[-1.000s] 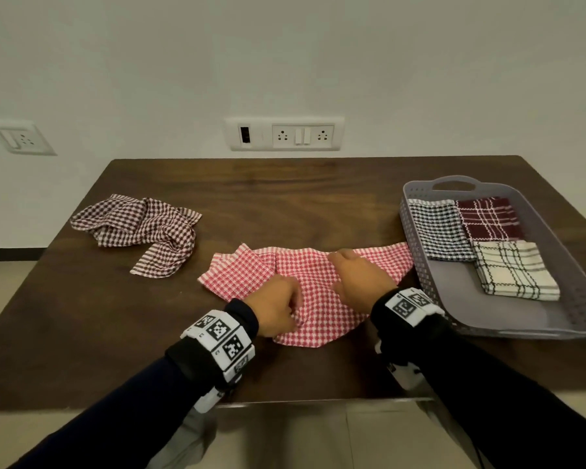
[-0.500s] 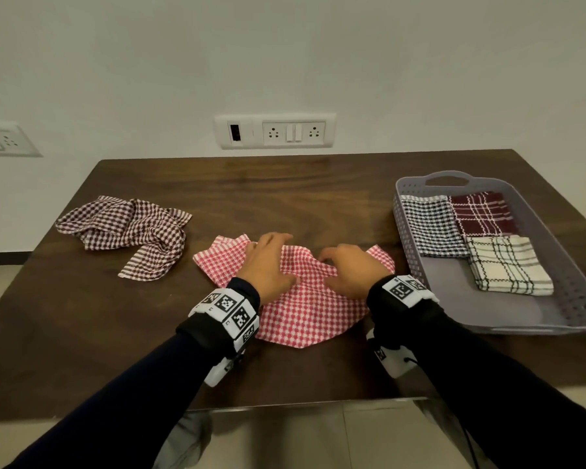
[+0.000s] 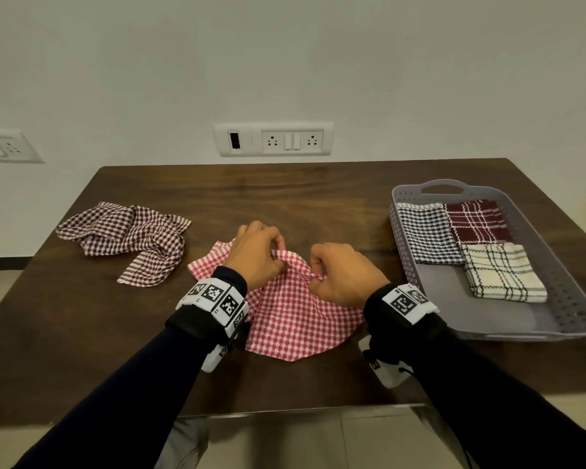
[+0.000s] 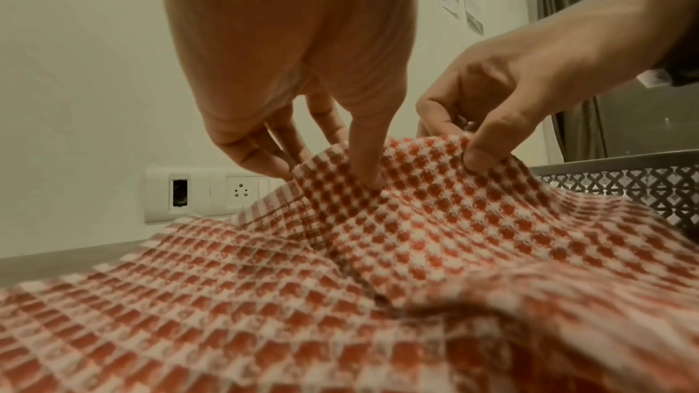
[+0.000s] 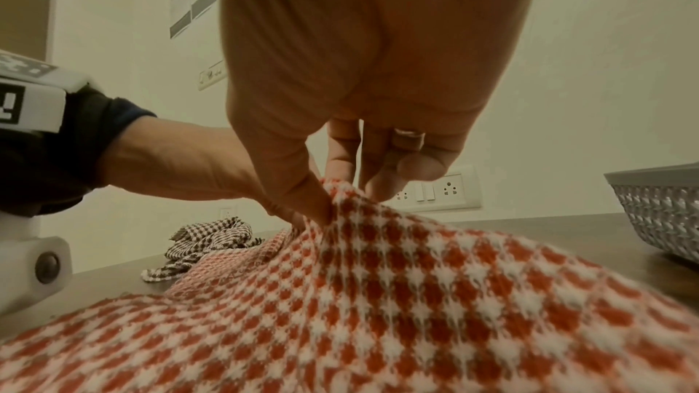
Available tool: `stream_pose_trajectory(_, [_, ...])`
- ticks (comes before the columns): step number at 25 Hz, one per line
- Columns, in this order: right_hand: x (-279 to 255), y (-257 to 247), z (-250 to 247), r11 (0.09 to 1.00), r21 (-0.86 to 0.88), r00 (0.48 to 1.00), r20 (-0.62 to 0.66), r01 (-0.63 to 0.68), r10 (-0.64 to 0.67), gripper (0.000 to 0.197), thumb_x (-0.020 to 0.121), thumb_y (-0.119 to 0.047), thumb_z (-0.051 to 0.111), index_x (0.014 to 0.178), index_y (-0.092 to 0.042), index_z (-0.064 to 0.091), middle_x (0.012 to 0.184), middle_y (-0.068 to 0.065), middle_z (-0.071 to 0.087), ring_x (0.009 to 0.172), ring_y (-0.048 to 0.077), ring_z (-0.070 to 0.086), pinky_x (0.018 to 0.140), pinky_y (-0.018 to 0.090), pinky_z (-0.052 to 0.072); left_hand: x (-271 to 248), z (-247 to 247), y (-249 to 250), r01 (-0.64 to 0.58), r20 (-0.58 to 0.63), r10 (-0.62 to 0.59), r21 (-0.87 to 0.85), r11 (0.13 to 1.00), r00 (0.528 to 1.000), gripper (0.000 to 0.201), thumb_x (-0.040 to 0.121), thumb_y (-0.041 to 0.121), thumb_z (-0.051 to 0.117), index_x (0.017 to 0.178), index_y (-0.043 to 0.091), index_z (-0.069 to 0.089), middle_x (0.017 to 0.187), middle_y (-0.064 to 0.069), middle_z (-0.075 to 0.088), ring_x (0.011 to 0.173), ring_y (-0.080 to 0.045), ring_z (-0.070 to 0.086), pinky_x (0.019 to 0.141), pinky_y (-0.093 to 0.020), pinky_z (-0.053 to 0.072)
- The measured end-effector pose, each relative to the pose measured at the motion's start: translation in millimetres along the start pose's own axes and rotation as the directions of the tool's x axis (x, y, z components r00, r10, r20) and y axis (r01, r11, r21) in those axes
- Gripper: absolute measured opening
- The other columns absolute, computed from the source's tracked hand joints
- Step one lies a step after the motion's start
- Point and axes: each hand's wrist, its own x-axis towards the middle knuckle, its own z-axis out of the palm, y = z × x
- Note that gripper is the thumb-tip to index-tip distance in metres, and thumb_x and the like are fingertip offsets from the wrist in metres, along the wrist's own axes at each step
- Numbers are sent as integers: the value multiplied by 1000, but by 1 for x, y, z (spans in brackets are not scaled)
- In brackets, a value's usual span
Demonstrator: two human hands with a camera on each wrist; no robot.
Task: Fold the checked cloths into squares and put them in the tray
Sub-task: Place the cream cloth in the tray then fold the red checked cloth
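Red cloth [image 3: 295, 309] is pinched along its raised far edge by the left hand [image 3: 254, 255] and right hand [image 3: 342, 275], its remainder spread at table [image 3: 82, 333] centre. Brown cloth [image 3: 132, 238] is crumpled at ten o'clock; tray [image 3: 569, 282], at three o'clock, holds three folded cloths.

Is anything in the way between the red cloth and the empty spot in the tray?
Nothing visible blocks it. The red cloth lies just left of the tray, pinched by the left hand and right hand. Only the tray's low wall lies between; the near part of its floor is bare.
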Motion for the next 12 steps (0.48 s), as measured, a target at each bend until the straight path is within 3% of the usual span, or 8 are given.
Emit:
stream_pose_trajectory(3, [3,2,0,999,42,1000,-20,-7,8,16,74,-28,69,78,-25,54,87,-9,57,92,15,52,72,31,46,-4,-10,4,-35,-74,26,-128,991,997,13,79,19,80,83,23,69,95,10,64,91,-10,60,87,-38,54])
stream_pose_trajectory(5, [3,2,0,976,216,998,-49,-16,27,26,74,-30,73,91,-29,54,98,-8,62,99,13,57,83,33,51,-7,-16,7,-64,-98,48,-173,983,994,6,80,21,80,82,24,75,97,13,71,90,-5,64,88,-37,55])
stream_pose_trajectory(7, [1,-1,-3,910,413,992,-125,44,9,42,78,-25,78,110,-26,51,108,-7,65,104,9,61,90,28,51,-11,-21,8,-116,-137,88,-215,970,987,4,79,25,81,82,27,78,105,17,72,94,-1,63,91,-38,54])
stream_pose_trajectory(9, [-3,-8,-10,846,520,974,-225,115,6,41,80,-20,79,114,-22,55,103,-5,67,95,8,64,87,27,54,-14,-23,9,-180,-192,133,-250,952,972,7,79,27,80,84,31,79,106,17,72,96,-1,62,90,-39,54])
stream_pose_trajectory(12, [-8,-12,-23,818,552,962,-274,160,-3,24,83,-21,77,101,-17,62,89,2,69,79,19,66,75,35,57,-20,-28,12,-267,-346,170,-254,930,923,9,83,26,77,90,31,76,93,11,71,88,-4,64,82,-37,57])
